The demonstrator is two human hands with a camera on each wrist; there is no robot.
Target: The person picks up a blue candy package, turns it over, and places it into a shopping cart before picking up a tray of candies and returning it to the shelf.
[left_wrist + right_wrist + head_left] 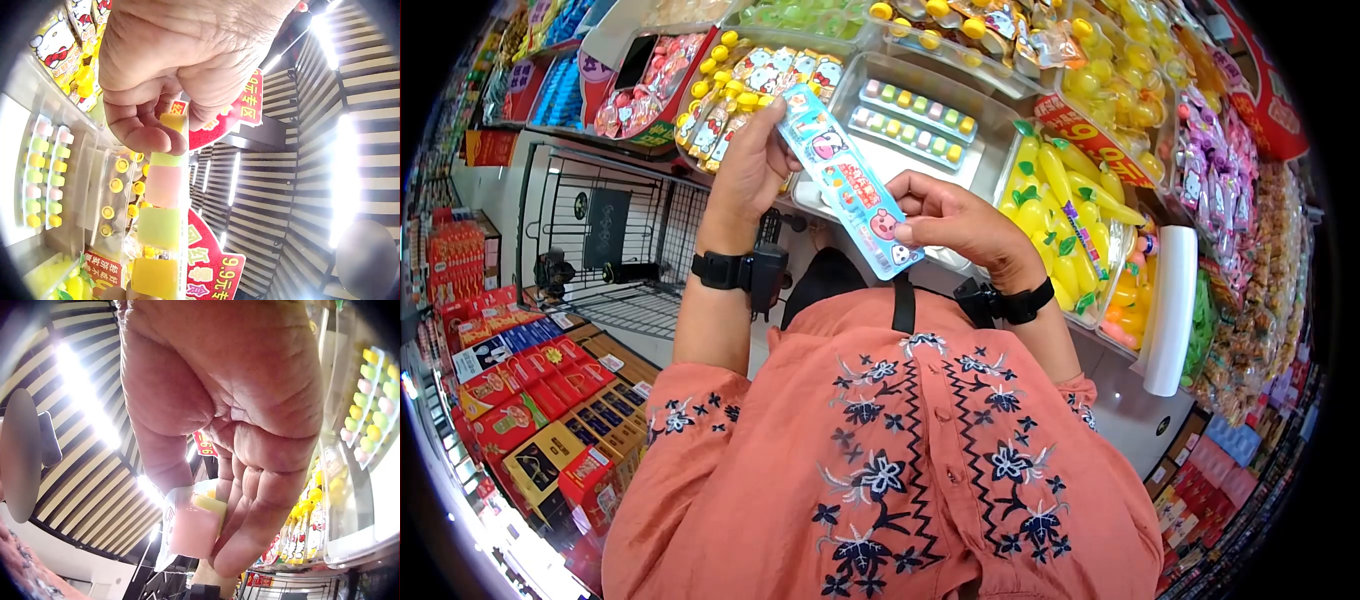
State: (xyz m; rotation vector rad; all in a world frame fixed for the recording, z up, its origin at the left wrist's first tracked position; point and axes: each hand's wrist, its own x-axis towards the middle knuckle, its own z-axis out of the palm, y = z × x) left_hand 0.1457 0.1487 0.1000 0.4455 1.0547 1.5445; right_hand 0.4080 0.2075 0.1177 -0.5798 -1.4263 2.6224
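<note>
A long strip pack of jelly cups (847,185) is held up between both hands, its light blue cartoon-printed film facing the person. My left hand (750,165) pinches the upper left end. At the lower right end, my right hand (955,222) has thumb and fingers on the pack. Yellow, green and pink cubes (159,228) stand out from its underside in the left wrist view. From the right wrist, a pink cube (194,531) shows between thumb and fingers. Two similar strip packs (912,120) lie in the clear bin beyond the hands.
Hello Kitty packets (785,75) fill a bin at the left. Yellow banana-shaped packs (1065,200) sit to the right, beside a white roll (1171,310). A black wire shopping cart (605,240) stands at the left, and a phone (637,62) lies over a sweets bin.
</note>
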